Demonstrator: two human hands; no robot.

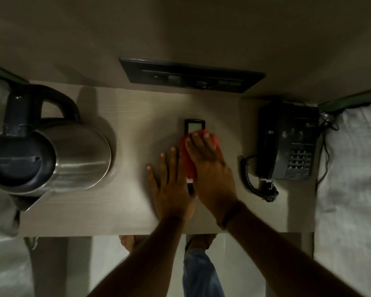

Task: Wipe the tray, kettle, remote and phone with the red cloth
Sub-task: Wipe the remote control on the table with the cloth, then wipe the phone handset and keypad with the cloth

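— What stood at the left end of the surface [120, 211]?

— The kettle [51, 155]: a brushed-steel drum, rounded and shiny, with a dark lid and a black looped handle. The surface itself was pale, with a faint wood grain.

— And the middle?

— The left hand [171, 189] lay flat, fingers spread, palm on the surface and empty, pressed just beside the remote [194, 127]. The remote was a slim black bar with a small pale screen at its far end — only that end and a bit of the near end showed. The red cloth [199, 155], soft and bunched, covered the rest of it. The right hand [210, 168] rested open on top of the cloth, fingers extended and pressing down, fingertips reaching toward the screen.

— Further right?

— The phone [287, 142], a boxy black desk set with a keypad and a coiled cord, sat well apart from both hands. A dark switch panel [191, 75] sat on the wall behind.
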